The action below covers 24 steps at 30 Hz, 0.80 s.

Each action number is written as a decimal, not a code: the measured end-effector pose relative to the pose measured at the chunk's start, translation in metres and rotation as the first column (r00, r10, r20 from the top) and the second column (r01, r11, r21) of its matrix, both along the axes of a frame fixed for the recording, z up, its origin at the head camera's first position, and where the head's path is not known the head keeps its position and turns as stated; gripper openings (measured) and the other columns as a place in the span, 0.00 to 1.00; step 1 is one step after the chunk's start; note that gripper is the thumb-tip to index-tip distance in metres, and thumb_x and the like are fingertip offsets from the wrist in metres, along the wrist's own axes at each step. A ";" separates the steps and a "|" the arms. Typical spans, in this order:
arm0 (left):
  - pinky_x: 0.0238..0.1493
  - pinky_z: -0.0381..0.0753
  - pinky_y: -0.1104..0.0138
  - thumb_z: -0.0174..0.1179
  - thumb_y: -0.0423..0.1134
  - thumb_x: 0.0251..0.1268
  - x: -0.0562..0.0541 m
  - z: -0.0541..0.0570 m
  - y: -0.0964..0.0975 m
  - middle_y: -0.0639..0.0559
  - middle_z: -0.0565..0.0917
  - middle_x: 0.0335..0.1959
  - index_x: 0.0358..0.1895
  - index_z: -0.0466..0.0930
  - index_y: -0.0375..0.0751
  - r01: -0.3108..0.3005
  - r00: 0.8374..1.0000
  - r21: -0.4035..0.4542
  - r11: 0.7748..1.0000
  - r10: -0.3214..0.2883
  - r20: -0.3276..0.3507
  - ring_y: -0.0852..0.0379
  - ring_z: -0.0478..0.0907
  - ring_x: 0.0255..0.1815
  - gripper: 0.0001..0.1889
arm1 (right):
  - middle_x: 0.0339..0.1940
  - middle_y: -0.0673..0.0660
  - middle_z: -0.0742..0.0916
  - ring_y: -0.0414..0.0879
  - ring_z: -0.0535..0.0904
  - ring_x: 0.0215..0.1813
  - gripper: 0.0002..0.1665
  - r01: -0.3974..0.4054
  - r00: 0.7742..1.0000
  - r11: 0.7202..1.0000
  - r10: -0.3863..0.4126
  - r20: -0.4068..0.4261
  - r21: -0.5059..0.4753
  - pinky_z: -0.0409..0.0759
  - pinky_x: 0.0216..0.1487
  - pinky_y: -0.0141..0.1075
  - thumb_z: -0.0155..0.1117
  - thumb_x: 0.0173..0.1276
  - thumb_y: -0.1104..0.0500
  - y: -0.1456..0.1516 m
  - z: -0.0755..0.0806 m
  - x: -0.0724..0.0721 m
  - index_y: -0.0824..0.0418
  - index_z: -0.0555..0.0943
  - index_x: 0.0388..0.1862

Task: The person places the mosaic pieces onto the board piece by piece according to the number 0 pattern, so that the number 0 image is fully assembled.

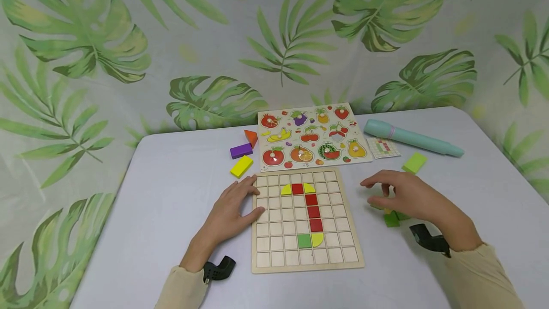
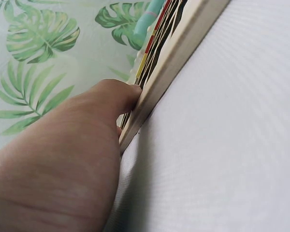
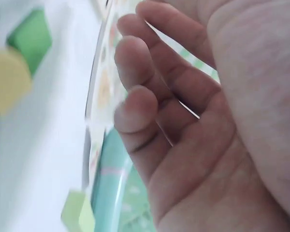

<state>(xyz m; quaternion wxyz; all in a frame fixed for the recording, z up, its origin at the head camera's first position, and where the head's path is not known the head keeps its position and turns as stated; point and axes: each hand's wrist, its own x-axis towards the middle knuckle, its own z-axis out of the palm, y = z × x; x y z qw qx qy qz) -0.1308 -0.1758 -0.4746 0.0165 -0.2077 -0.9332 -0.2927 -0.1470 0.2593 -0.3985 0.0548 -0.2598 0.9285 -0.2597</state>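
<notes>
A wooden grid board (image 1: 283,269) lies flat on the table. On it, red square tiles (image 1: 314,212), yellow quarter-round tiles (image 1: 317,239) and one green square tile (image 1: 304,241) form a hook shape. My left hand (image 1: 231,211) rests on the board's left edge, thumb and fingertips at the rim; the left wrist view shows the thumb (image 2: 118,94) against that edge. To the right of the board my right hand (image 1: 405,195) hovers with loosely bent fingers, nothing between them. Beneath it lie green pieces (image 1: 391,219), partly hidden, and a yellowish piece (image 3: 9,79) shows beside them in the right wrist view.
Behind the board lies a fruit puzzle (image 1: 315,137), with a small pattern card (image 1: 383,148) at its right. A teal tube-shaped object (image 1: 413,138) and a light green block (image 1: 414,162) are at back right. Purple (image 1: 241,150), orange (image 1: 251,138) and yellow (image 1: 241,166) blocks sit left.
</notes>
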 end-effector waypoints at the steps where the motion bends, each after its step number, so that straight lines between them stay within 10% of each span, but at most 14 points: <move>1: 0.84 0.53 0.53 0.66 0.53 0.69 0.000 0.000 0.000 0.54 0.65 0.81 0.56 0.78 0.50 0.000 1.000 0.000 1.000 0.000 -0.001 0.54 0.59 0.82 0.18 | 0.43 0.47 0.87 0.34 0.73 0.35 0.21 0.005 1.000 1.000 -0.005 0.017 -0.004 0.72 0.27 0.28 0.79 0.63 0.55 0.005 0.000 -0.001 0.56 0.86 0.55; 14: 0.84 0.53 0.54 0.66 0.53 0.69 0.000 0.001 0.000 0.54 0.65 0.81 0.56 0.77 0.50 0.002 1.000 -0.008 1.000 -0.002 0.000 0.53 0.60 0.82 0.19 | 0.33 0.45 0.81 0.35 0.71 0.32 0.21 0.071 0.966 0.993 -0.092 0.240 0.097 0.73 0.33 0.29 0.81 0.57 0.44 0.039 -0.020 -0.009 0.52 0.82 0.41; 24: 0.84 0.53 0.53 0.66 0.53 0.69 0.001 0.002 0.001 0.54 0.65 0.81 0.56 0.78 0.49 -0.002 1.000 -0.007 1.000 0.002 0.004 0.53 0.60 0.82 0.19 | 0.33 0.44 0.81 0.36 0.72 0.33 0.18 0.102 0.979 0.985 -0.124 0.163 0.139 0.73 0.32 0.30 0.78 0.62 0.50 0.036 -0.017 -0.011 0.56 0.84 0.46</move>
